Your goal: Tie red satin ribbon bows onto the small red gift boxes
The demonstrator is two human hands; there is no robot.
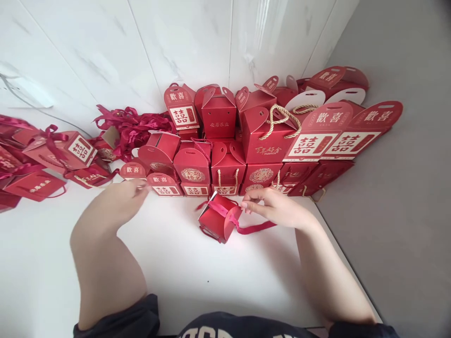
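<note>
A small red card box [215, 218] sits askew on a smooth white table [176, 263], in front of a wall of similar boxes. A flat magenta ribbon [259, 228] crosses its top and trails to the right, passing beneath the person's right hand [273, 204]. That hand is half curled, fingertips right beside the box's rounded flap; I cannot tell whether they grip it. The left hand [131, 199] is well apart from the box, fingers drawn together at the left end of the stacked boxes [227, 164], partly covering them; whether it holds anything is unclear.

The stack closes off the space behind, up against glossy, grey-veined wall panels [183, 42], and a plain grey panel [398, 225] bounds the right side. The boxes have arched tops with slots, white labels and gold print; some carry twisted cream rope handles [280, 123]. Farther left lie a crumpled heap of shiny ribbon [136, 129] and ribbon-tied boxes [58, 150], jumbled at angles.
</note>
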